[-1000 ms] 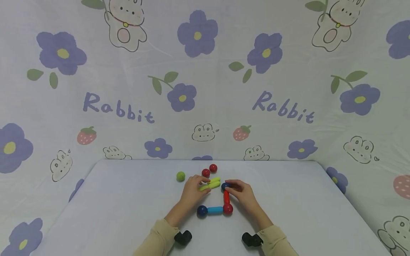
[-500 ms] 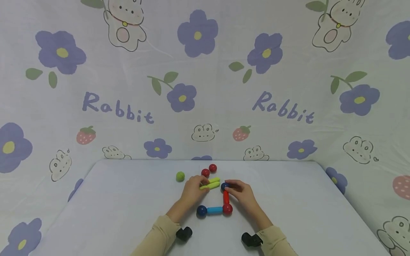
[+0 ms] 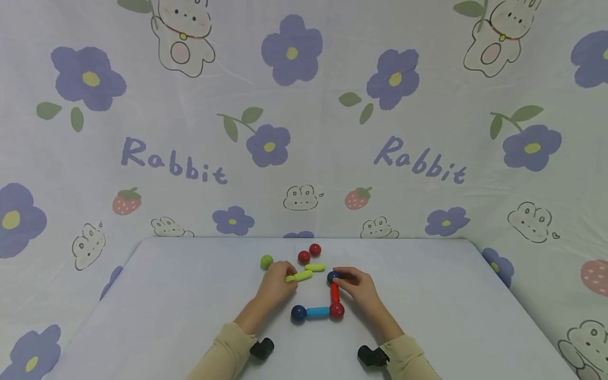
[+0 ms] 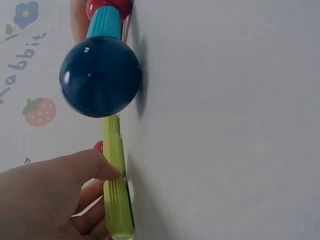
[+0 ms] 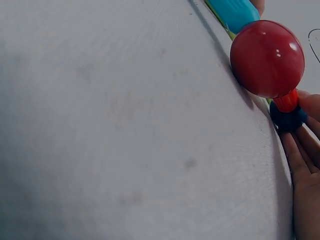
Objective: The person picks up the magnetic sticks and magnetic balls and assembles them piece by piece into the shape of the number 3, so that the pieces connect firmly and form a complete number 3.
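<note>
On the white table (image 3: 166, 316) lies an L of toy rods and balls: a dark blue ball (image 3: 298, 313), a light blue rod (image 3: 317, 312), a red ball (image 3: 336, 310), a red rod (image 3: 334, 292) and a dark blue ball (image 3: 332, 276) at its far end. My right hand (image 3: 353, 285) pinches that far blue ball (image 5: 288, 119). My left hand (image 3: 275, 279) holds a yellow-green rod (image 3: 298, 276) (image 4: 118, 200) just off the table. A second yellow-green rod (image 3: 315, 267) lies behind it.
Two loose red balls (image 3: 309, 254) and a green ball (image 3: 266, 262) lie near the table's far edge. A cloth backdrop printed with flowers and rabbits (image 3: 294, 105) hangs behind and at the sides. A black wrist camera (image 3: 372, 356) sits on each sleeve.
My left hand has drawn one yellow-green rod to the left, away from the other, which stays in place. The right hand has not moved.
</note>
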`<state>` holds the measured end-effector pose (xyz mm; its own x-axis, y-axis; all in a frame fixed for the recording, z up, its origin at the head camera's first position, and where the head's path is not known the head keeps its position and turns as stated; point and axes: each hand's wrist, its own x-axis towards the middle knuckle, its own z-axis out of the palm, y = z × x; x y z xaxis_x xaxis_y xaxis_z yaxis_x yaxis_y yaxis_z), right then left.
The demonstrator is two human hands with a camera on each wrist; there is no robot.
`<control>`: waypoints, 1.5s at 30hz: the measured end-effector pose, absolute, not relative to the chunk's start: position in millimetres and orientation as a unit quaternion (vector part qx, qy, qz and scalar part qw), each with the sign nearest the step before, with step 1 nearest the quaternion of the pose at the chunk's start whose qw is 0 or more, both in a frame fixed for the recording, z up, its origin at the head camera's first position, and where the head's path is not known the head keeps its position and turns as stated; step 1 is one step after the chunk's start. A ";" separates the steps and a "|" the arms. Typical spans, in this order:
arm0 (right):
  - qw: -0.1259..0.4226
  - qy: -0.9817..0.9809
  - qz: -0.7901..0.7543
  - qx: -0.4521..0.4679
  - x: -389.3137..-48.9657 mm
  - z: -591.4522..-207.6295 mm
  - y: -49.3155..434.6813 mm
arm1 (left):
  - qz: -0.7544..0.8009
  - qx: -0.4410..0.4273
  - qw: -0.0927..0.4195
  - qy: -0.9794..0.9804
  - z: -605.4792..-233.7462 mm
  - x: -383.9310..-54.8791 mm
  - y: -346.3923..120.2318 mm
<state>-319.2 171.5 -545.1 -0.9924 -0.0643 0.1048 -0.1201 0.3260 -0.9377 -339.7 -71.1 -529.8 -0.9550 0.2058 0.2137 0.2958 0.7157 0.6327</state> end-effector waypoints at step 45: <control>0.033 -0.813 0.580 0.040 -322.3 -549.9 171.2 | -0.314 -0.130 0.012 -0.940 -512.9 -339.5 -43.7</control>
